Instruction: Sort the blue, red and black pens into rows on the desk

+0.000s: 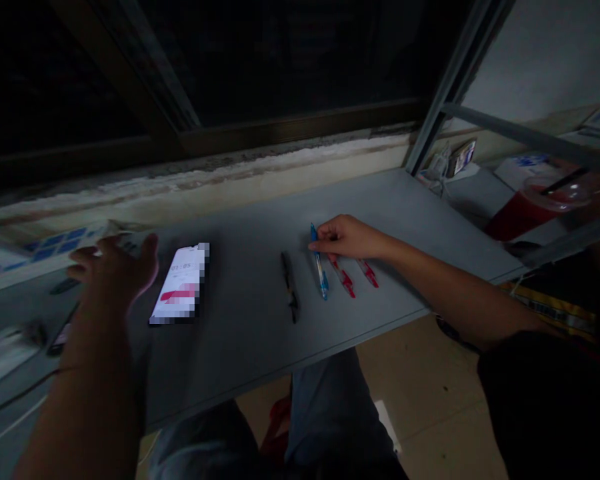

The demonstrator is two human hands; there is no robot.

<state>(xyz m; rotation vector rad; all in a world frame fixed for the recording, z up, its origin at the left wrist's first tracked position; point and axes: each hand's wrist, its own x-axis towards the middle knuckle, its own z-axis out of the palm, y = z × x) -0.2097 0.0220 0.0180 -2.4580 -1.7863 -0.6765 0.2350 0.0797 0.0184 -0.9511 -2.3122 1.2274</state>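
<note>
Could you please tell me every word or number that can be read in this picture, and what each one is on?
"01:05", slightly blurred, on the phone's screen; the rest of the screen is pixelated.
The yellow strip: printing too small to read.
The small box: printing too small to read.

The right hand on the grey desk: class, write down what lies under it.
The right hand lies across a blue pen, its top showing beyond the fingers, and over two red pens, whose upper ends are hidden.
</note>
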